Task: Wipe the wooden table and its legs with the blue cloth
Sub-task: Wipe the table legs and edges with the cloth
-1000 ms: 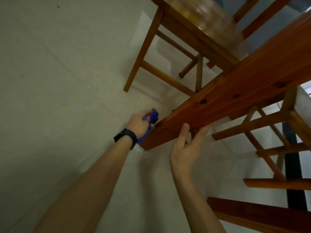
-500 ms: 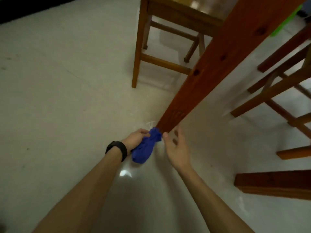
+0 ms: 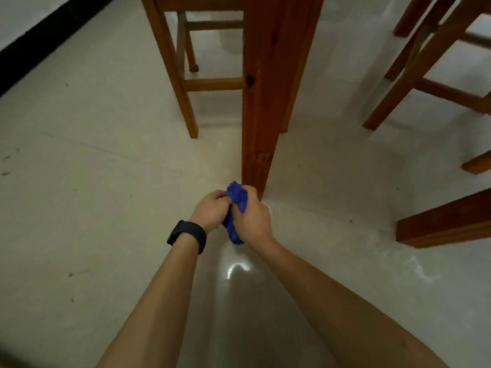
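Head view, looking down at the floor (image 3: 93, 181) beside one table leg (image 3: 265, 102).

Obs:
- Blue cloth (image 3: 237, 197) is bunched into a wad and held between both hands, just in front of the foot of the table leg and low, near the floor. Can't tell whether it touches the wood.
- Left hand (image 3: 210, 211), w/ black wristband (image 3: 187, 236): fingers (image 3: 221, 196) curled, pinching the near-left side of the cloth.
- Right hand (image 3: 252, 219): fingers (image 3: 249, 191) wrapped over the top and right of the wad, and a tail of cloth hangs out below the palm.
- Table top not in view. A chair (image 3: 172, 62) stands behind-left of the leg. More wooden legs (image 3: 414, 62) to the right, unclear which piece of furniture they belong to.

Step (judgement): leg phase of the task, at the bottom of this leg. The two-hand grip reads as a re-bunch or a hand-to-hand transfer of the cloth, not a wipe stroke.

Next move needs:
- Settle the cloth in one hand w/ a flat face exposed.
- Press it onto the leg and run it along the length, incl. the side and far faces.
- Free hand can brace the leg.
- Wad as held gives poor contact, so spread it first.
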`<state>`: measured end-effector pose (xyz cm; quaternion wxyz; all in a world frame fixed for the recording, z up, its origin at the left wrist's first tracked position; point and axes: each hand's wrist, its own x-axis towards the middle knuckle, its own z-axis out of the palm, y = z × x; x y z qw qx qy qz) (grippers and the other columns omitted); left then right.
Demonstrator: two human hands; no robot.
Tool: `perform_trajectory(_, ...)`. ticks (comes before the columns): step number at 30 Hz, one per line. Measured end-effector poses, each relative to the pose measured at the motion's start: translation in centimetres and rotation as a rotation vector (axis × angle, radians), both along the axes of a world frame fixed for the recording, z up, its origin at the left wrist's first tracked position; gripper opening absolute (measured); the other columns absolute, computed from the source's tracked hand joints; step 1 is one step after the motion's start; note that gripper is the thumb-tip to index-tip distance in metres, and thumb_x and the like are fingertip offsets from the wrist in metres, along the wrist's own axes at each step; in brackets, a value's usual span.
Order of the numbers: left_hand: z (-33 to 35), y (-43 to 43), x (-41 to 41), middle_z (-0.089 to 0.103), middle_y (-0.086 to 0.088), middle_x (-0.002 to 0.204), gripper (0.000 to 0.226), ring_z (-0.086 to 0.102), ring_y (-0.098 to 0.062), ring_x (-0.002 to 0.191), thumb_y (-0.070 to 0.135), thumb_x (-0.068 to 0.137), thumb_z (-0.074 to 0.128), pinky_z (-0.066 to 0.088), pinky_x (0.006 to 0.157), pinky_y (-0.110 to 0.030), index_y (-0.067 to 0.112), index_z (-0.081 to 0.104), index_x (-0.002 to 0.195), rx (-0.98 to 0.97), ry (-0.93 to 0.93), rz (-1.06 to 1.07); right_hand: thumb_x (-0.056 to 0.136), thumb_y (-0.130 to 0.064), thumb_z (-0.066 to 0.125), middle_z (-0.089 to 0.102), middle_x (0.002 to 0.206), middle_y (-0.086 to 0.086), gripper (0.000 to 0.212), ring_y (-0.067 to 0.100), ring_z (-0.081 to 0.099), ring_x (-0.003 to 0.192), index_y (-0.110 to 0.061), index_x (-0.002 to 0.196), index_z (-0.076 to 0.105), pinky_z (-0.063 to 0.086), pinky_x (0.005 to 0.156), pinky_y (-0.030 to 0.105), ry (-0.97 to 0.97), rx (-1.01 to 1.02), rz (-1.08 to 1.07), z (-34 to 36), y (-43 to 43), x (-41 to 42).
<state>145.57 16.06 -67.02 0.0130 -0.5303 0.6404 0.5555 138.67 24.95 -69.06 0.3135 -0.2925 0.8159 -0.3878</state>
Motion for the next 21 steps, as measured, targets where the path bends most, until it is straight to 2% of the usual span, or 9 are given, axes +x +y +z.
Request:
perform_trajectory(3,-0.1,-1.5,1.3,0.073,0.000,0.106,0.036,0.064,-0.022,0.101,0.041,0.093,0.040,0.050,0.094,-0.040,0.026,0.062,0.116,-0.191,-0.056,0.035,0.094,-0.042,0.055,0.065,0.115,0.011,0.041,0.032,0.062,0.103,-0.019,0.128,0.051,0.050,0.084,0.037,0.016,0.197,-0.049,-2.1,-2.6,-1.8)
perform_trajectory(5,0.4,-1.9,2.0,0.075,0.007,0.098,0.031,0.065,-0.019,0.101,0.038,0.097,0.040,0.050,0.097,-0.041,0.027,0.061,0.118,-0.222,-0.028,0.073,0.091,-0.043,0.059,0.068,0.113,0.011,0.039,0.032,0.065,0.106,-0.017,0.119,0.062,0.050,0.086,0.034,-0.048,0.284,-0.195,-3.9,-1.8,-3.6)
perform_trajectory(7,1.6,-2.1,1.9,0.071,0.005,0.107,0.027,0.067,-0.017,0.099,0.032,0.101,0.042,0.051,0.093,-0.038,0.026,0.060,0.120,-0.214,0.076,0.132,0.092,-0.038,0.059,0.069,0.111,0.012,0.034,0.031,0.065,0.105,-0.015,0.116,0.064,0.049,0.084,0.031,-0.134,0.241,-0.408,-4.9,1.1,-5.6)
perform_trajectory(9,3.1,-2.4,1.3,0.067,0.004,0.118,0.027,0.065,-0.015,0.103,0.028,0.102,0.045,0.049,0.092,-0.035,0.028,0.058,0.125,-0.245,0.172,0.196,0.095,-0.040,0.055,0.064,0.110,0.010,0.037,0.027,0.061,0.098,-0.013,0.120,0.057,0.043,0.080,0.028,-0.192,0.143,-0.625,-5.1,4.6,-7.4)
perform_trajectory(11,4.3,-2.4,0.1,0.061,0.006,0.129,0.035,0.060,-0.014,0.113,0.022,0.101,0.046,0.045,0.099,-0.037,0.031,0.053,0.134,-0.255,0.245,0.225,0.096,-0.042,0.054,0.060,0.110,0.006,0.040,0.022,0.055,0.092,-0.015,0.125,0.051,0.039,0.080,0.026,-0.185,0.058,-0.714,-4.9,7.0,-9.1)
perform_trajectory(15,6.5,-0.5,-3.7,0.048,0.010,0.145,0.057,0.047,-0.012,0.130,0.004,0.097,0.042,0.039,0.109,-0.037,0.033,0.040,0.146,-0.209,0.365,0.198,0.097,-0.034,0.055,0.056,0.113,-0.006,0.043,0.019,0.058,0.107,-0.018,0.136,0.045,0.041,0.086,0.023,-0.179,-0.175,-0.671,-3.9,6.2,-12.0)
perform_trajectory(18,7.5,1.4,-5.7,0.057,0.021,0.126,0.061,0.053,-0.006,0.116,-0.005,0.093,0.040,0.040,0.101,-0.030,0.034,0.046,0.139,-0.157,0.393,0.154,0.099,-0.022,0.051,0.051,0.136,-0.005,0.048,0.015,0.051,0.123,-0.020,0.145,0.038,0.038,0.097,0.022,-0.210,-0.338,-0.563,-2.5,2.6,-12.4)
perform_trajectory(19,7.6,1.7,-6.0,0.058,0.024,0.118,0.062,0.053,-0.004,0.112,-0.007,0.091,0.040,0.040,0.100,-0.030,0.035,0.047,0.136,-0.150,0.386,0.154,0.099,-0.019,0.049,0.048,0.142,-0.003,0.050,0.014,0.048,0.126,-0.021,0.147,0.036,0.037,0.102,0.023,-0.194,-0.314,-0.453,-2.5,1.8,-11.9)
perform_trajectory(21,7.6,2.1,-6.1,0.057,0.023,0.118,0.066,0.051,-0.007,0.115,-0.009,0.088,0.039,0.039,0.103,-0.034,0.037,0.048,0.135,-0.156,0.356,0.162,0.097,-0.023,0.047,0.054,0.138,0.005,0.049,0.020,0.053,0.121,-0.026,0.146,0.041,0.042,0.104,0.031,-0.125,-0.064,-0.141,-3.8,1.2,-10.0)
